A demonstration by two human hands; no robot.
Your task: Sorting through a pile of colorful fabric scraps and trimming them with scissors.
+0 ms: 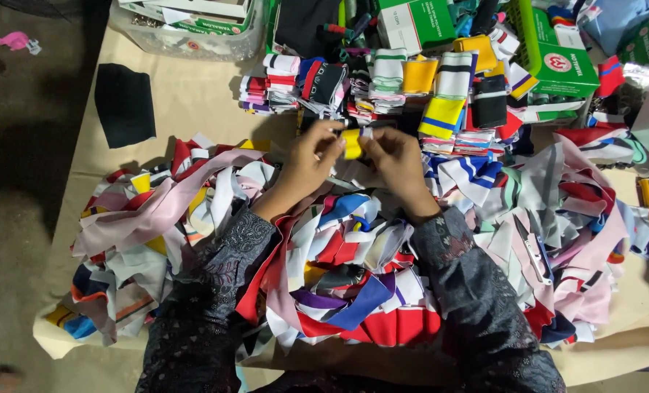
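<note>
Both hands meet over the middle of a cloth-covered table (193, 102). My left hand (310, 161) and my right hand (397, 161) together pinch a small folded yellow and black fabric band (352, 143) between their fingertips. Under my forearms lies a big loose heap of coloured fabric strips (339, 276), red, white, blue, pink and purple. Just beyond the hands stand neat stacks of folded striped bands (441, 94) in yellow, white, black and red. Both sleeves are dark and patterned.
A flat black cloth piece (124, 102) lies at the far left of the table. A clear plastic bin (193, 29) and green cardboard boxes (557, 58) stand along the back edge. Small scissors (532, 247) rest on the strips at right. The floor (18, 182) is at left.
</note>
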